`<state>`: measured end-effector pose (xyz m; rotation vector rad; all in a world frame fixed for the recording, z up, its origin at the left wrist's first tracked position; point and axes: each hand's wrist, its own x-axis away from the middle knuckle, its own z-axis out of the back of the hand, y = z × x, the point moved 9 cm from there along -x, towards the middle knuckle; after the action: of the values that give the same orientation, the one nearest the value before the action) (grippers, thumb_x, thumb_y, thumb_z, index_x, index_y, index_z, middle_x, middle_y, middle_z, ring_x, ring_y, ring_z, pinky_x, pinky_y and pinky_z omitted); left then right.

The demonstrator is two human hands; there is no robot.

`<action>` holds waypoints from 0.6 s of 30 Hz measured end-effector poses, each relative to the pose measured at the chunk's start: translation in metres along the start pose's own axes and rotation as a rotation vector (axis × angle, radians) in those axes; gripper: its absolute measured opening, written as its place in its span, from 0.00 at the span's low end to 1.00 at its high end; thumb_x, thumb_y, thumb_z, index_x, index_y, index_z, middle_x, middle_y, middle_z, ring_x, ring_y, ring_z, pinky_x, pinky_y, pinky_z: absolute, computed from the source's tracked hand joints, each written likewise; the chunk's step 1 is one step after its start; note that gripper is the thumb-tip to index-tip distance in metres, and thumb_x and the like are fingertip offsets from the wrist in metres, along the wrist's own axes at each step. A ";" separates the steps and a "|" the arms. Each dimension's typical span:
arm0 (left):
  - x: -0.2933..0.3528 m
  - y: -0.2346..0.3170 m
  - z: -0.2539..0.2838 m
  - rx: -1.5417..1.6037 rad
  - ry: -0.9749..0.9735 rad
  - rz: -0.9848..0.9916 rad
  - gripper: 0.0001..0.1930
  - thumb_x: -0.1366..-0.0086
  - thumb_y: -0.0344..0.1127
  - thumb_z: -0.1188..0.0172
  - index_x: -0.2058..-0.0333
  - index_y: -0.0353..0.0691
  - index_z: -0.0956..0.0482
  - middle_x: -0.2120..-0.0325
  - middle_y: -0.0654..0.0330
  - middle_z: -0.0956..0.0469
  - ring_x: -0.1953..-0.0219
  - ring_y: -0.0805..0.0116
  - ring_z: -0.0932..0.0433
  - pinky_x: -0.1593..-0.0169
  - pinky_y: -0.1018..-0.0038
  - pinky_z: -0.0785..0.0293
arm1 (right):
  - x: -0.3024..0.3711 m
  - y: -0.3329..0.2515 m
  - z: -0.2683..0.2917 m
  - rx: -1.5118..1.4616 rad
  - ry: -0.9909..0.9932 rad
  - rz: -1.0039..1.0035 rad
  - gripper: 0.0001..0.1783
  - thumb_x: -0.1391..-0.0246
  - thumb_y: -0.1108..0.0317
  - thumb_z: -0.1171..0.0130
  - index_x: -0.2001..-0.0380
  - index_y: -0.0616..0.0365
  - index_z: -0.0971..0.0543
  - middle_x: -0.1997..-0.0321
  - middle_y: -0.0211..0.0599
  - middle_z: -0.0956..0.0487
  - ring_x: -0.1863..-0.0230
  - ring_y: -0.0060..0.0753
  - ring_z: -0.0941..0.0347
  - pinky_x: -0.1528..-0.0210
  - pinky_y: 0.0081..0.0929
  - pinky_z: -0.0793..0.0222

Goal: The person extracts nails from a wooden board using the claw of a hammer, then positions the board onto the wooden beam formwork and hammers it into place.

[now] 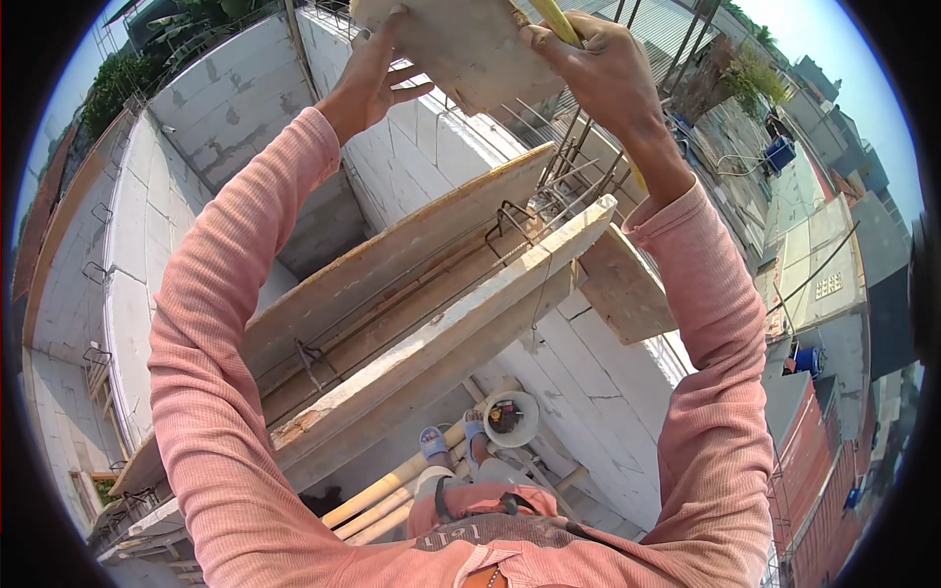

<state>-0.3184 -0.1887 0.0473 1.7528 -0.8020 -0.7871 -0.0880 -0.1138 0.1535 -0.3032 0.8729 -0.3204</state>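
Right hand [608, 78] curled closed round a yellow strip [556, 20], its thumb reaching to the right edge of a flat grey-brown board [470, 54]. Left hand [372, 73] at that board's left side, fingers spread, one tip against it near the top of the frame; whether thumb and fingers truly pinch the edge there, cannot tell. Board sits top centre, between the two hands, broad face toward the wearer, a blunt corner pointing down; upper part cut off by the frame, so its long axis stays unsure. Below it, apart in the picture, the form trough: far side board [392, 260] and near side board [441, 323], long axis running lower left to upper right, thin rebar [314, 363] lying between. Key relation, by judgement: the raised board against the trough's upper-right end, where upright bars [578, 147] cluster; right hand is the nearer of the two to that end, left hand farther off toward upper left. Just right of the same end, a second board [625, 284] hangs tilted over the pale block wall [613, 402]. Farther out, lower centre, beneath the trough: white bucket [515, 419] beside the wearer's sandalled feet [432, 443], pale poles [377, 505] slanting to lower left.
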 end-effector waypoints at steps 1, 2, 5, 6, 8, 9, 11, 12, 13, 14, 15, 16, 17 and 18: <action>-0.007 -0.009 0.002 0.002 0.005 0.000 0.47 0.35 0.63 0.39 0.29 0.48 0.53 0.34 0.42 0.46 0.36 0.40 0.35 0.40 0.46 0.24 | -0.002 0.011 -0.013 -0.001 -0.004 0.002 0.21 0.43 0.51 0.37 0.58 0.58 0.14 0.76 0.46 0.19 0.74 0.42 0.20 0.64 0.38 0.26; -0.013 -0.028 0.007 -0.002 0.013 0.037 0.50 0.38 0.67 0.40 0.28 0.49 0.55 0.33 0.41 0.48 0.34 0.38 0.37 0.40 0.44 0.25 | -0.003 0.018 -0.030 0.001 -0.032 0.016 0.20 0.44 0.53 0.37 0.58 0.59 0.14 0.76 0.48 0.19 0.74 0.44 0.20 0.64 0.38 0.26; -0.033 -0.080 0.014 -0.023 0.002 0.107 0.57 0.43 0.78 0.43 0.28 0.51 0.57 0.30 0.42 0.54 0.31 0.33 0.44 0.40 0.41 0.27 | -0.004 0.044 -0.064 0.002 -0.093 0.053 0.19 0.44 0.55 0.38 0.58 0.58 0.14 0.73 0.51 0.18 0.73 0.49 0.19 0.63 0.41 0.24; -0.037 -0.099 0.018 -0.045 0.005 0.154 0.58 0.44 0.80 0.45 0.27 0.51 0.58 0.29 0.44 0.56 0.31 0.32 0.45 0.40 0.41 0.27 | -0.003 0.054 -0.077 -0.005 -0.173 -0.014 0.18 0.44 0.55 0.39 0.59 0.58 0.14 0.73 0.51 0.17 0.72 0.49 0.19 0.63 0.41 0.24; -0.041 -0.131 0.017 -0.105 -0.017 0.229 0.60 0.46 0.84 0.50 0.26 0.52 0.60 0.27 0.48 0.60 0.31 0.29 0.47 0.40 0.43 0.27 | -0.001 0.077 -0.098 -0.027 -0.278 -0.090 0.19 0.45 0.55 0.38 0.60 0.58 0.13 0.74 0.51 0.17 0.71 0.50 0.17 0.62 0.42 0.22; -0.044 -0.141 0.024 -0.105 -0.019 0.233 0.60 0.46 0.84 0.50 0.26 0.52 0.60 0.27 0.48 0.60 0.31 0.29 0.47 0.40 0.43 0.27 | -0.004 0.081 -0.104 -0.027 -0.278 -0.094 0.19 0.45 0.55 0.38 0.60 0.58 0.13 0.74 0.51 0.17 0.71 0.50 0.17 0.62 0.42 0.22; -0.046 -0.172 0.032 -0.104 -0.053 0.338 0.61 0.47 0.86 0.51 0.26 0.53 0.62 0.28 0.46 0.61 0.31 0.30 0.46 0.40 0.45 0.26 | -0.002 0.095 -0.130 0.052 -0.436 -0.185 0.22 0.48 0.53 0.35 0.56 0.58 0.13 0.70 0.45 0.15 0.71 0.34 0.18 0.63 0.33 0.24; -0.044 -0.183 0.029 -0.088 0.014 0.358 0.61 0.48 0.87 0.53 0.26 0.53 0.61 0.28 0.44 0.61 0.32 0.31 0.44 0.40 0.47 0.25 | -0.002 0.101 -0.135 0.108 -0.455 -0.188 0.23 0.50 0.54 0.35 0.56 0.59 0.13 0.70 0.46 0.15 0.70 0.36 0.17 0.63 0.33 0.23; -0.045 -0.194 0.022 -0.084 -0.002 0.368 0.61 0.48 0.87 0.53 0.26 0.53 0.61 0.28 0.44 0.61 0.32 0.31 0.44 0.40 0.47 0.25 | -0.002 0.107 -0.137 0.118 -0.456 -0.204 0.23 0.50 0.54 0.35 0.56 0.59 0.13 0.70 0.46 0.15 0.70 0.36 0.17 0.63 0.33 0.23; -0.044 -0.202 0.020 -0.050 -0.012 0.394 0.61 0.47 0.86 0.53 0.26 0.53 0.61 0.28 0.43 0.61 0.32 0.32 0.43 0.40 0.47 0.24 | -0.004 0.109 -0.142 0.124 -0.501 -0.212 0.23 0.50 0.55 0.35 0.56 0.60 0.13 0.70 0.47 0.15 0.70 0.38 0.17 0.63 0.34 0.23; -0.043 -0.210 0.017 -0.016 -0.022 0.421 0.61 0.47 0.86 0.53 0.26 0.53 0.60 0.28 0.43 0.60 0.33 0.33 0.42 0.40 0.47 0.24 | -0.004 0.112 -0.147 0.130 -0.548 -0.220 0.22 0.50 0.56 0.35 0.56 0.60 0.13 0.70 0.48 0.15 0.69 0.39 0.17 0.62 0.34 0.23; -0.041 -0.218 0.013 -0.009 -0.054 0.439 0.60 0.48 0.86 0.52 0.27 0.53 0.58 0.30 0.43 0.56 0.33 0.35 0.41 0.39 0.47 0.24 | -0.003 0.116 -0.149 0.156 -0.572 -0.237 0.23 0.51 0.55 0.35 0.58 0.62 0.13 0.70 0.48 0.15 0.69 0.39 0.17 0.62 0.34 0.23; -0.042 -0.226 0.012 -0.007 -0.057 0.442 0.60 0.48 0.86 0.52 0.27 0.53 0.58 0.30 0.43 0.56 0.33 0.35 0.41 0.39 0.47 0.24 | -0.004 0.118 -0.150 0.159 -0.574 -0.241 0.23 0.51 0.55 0.35 0.58 0.62 0.13 0.70 0.48 0.15 0.69 0.39 0.17 0.62 0.34 0.23; -0.043 -0.234 0.012 -0.011 -0.053 0.432 0.60 0.48 0.87 0.52 0.28 0.53 0.57 0.31 0.44 0.53 0.34 0.37 0.40 0.39 0.47 0.25 | -0.004 0.119 -0.154 0.166 -0.610 -0.227 0.23 0.53 0.55 0.35 0.59 0.62 0.13 0.70 0.48 0.15 0.69 0.38 0.17 0.63 0.34 0.23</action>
<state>-0.3167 -0.0977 -0.1730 1.4780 -1.1605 -0.5452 -0.1933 -0.0235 0.0174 -0.3214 0.2088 -0.4756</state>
